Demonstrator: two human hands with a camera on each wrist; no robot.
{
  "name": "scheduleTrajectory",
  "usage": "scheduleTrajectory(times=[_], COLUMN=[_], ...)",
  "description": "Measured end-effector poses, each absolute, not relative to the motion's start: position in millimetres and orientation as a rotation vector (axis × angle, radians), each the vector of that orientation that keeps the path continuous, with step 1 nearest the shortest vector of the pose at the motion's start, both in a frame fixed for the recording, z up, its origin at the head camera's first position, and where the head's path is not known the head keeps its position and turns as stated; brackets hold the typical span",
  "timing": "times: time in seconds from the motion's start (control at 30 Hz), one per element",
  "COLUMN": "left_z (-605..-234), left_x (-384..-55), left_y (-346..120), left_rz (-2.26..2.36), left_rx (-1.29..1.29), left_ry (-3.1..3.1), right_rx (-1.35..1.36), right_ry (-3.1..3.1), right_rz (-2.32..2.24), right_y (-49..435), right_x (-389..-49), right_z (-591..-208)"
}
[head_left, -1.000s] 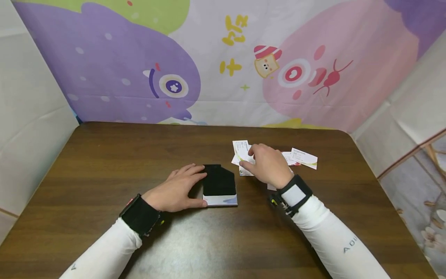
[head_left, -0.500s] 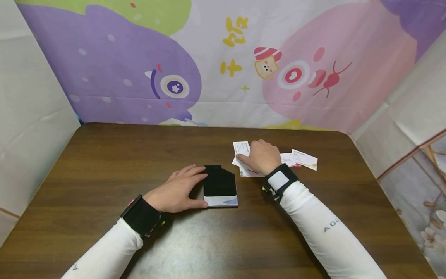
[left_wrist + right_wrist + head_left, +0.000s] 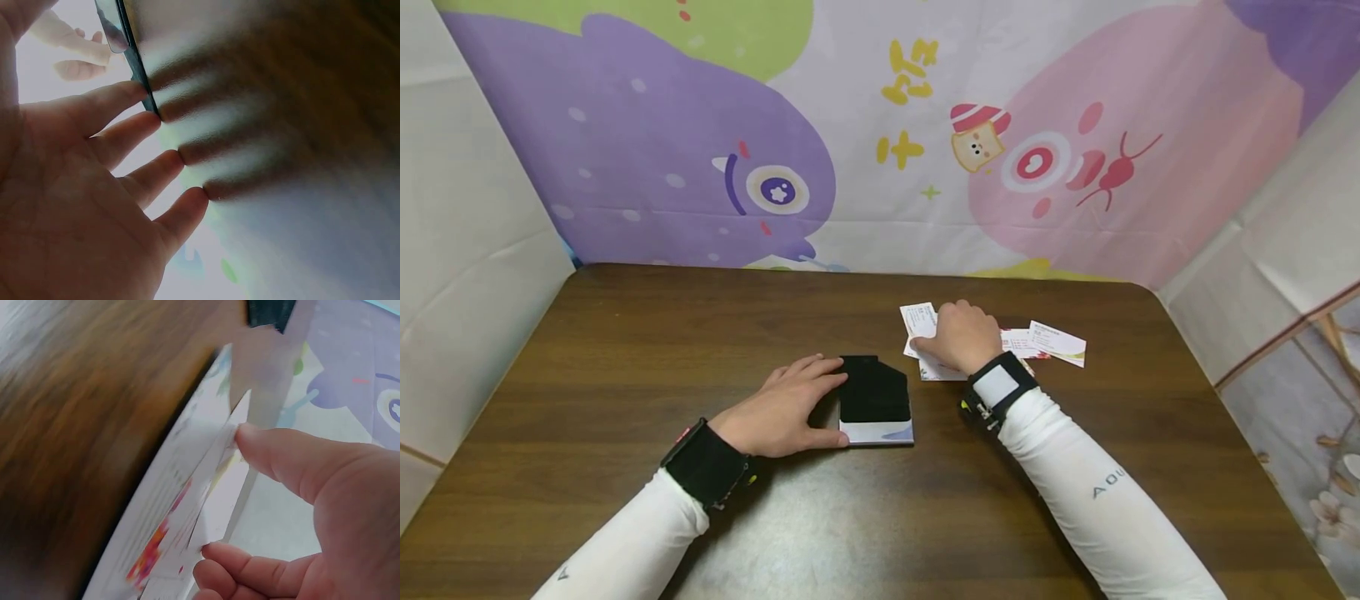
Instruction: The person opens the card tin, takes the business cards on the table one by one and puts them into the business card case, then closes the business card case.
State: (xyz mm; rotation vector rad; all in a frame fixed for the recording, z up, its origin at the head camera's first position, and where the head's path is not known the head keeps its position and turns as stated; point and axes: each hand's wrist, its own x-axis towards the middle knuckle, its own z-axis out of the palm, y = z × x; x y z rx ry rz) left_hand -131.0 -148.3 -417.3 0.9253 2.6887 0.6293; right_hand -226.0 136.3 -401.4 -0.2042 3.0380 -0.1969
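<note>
My left hand [image 3: 782,406] lies at the left side of a black card holder [image 3: 872,392], which has a white and blue strip at its near end. Its fingers are outstretched, with thumb and index fingertips right at the holder's edge. In the left wrist view the straight fingers [image 3: 144,134] reach down to the table, and a dark strip of the holder [image 3: 139,69] shows beside them. Over the scattered business cards, my right hand [image 3: 964,337] has its fingers bent. The right wrist view shows its thumb and index finger pinching a white business card [image 3: 215,469] across its edges.
More business cards overlap to either side of the right hand, including one card [image 3: 917,319] at the left and another card [image 3: 1057,342] at the right. The brown wooden table [image 3: 700,325] meets a cartoon-printed cloth [image 3: 895,208] at the back.
My right hand has come left and down onto the cards, and its fingers have closed in on one. The left hand and the black card holder have stayed in place.
</note>
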Motion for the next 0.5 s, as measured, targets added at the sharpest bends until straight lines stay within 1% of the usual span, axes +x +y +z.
scheduleTrajectory(times=[0.5], left_z=[-416.1], left_x=[-131.5], left_y=[-148.3], left_rz=[0.625], left_rx=[0.926], left_ry=[2.695], right_rx=[-0.147], right_ry=[3.006], right_rz=[-0.396], right_y=[136.1], right_x=[-228.1], right_z=[-402.2])
